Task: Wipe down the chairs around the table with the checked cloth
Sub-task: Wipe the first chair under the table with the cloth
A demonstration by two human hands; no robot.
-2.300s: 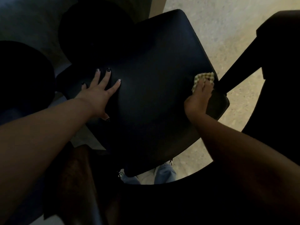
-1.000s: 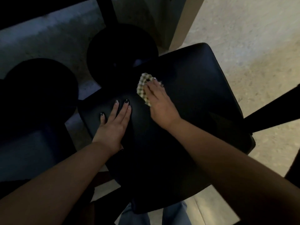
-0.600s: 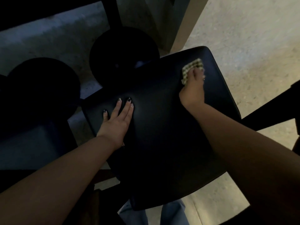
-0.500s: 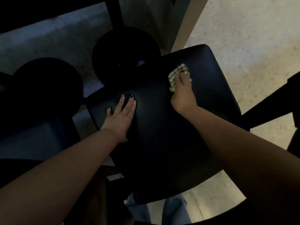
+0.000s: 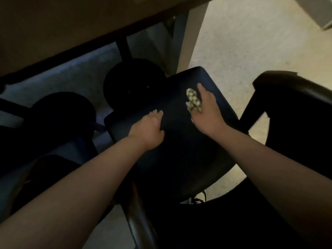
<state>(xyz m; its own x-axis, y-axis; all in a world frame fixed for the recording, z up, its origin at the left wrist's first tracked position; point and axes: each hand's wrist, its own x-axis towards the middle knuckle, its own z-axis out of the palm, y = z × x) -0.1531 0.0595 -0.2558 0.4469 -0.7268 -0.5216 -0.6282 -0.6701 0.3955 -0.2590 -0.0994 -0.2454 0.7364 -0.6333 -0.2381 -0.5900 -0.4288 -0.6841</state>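
Much of the crumpled green-and-cream checked cloth (image 5: 193, 102) was hidden under the right hand (image 5: 206, 112), whose fingers were blurred. The fingertips of the left hand (image 5: 148, 131) were smeared by motion. The near edge of the dark padded chair seat (image 5: 181, 151) was covered by both forearms.

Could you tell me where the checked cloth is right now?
In the head view, the checked cloth lies under the right hand on the dark chair seat, toward its far right.
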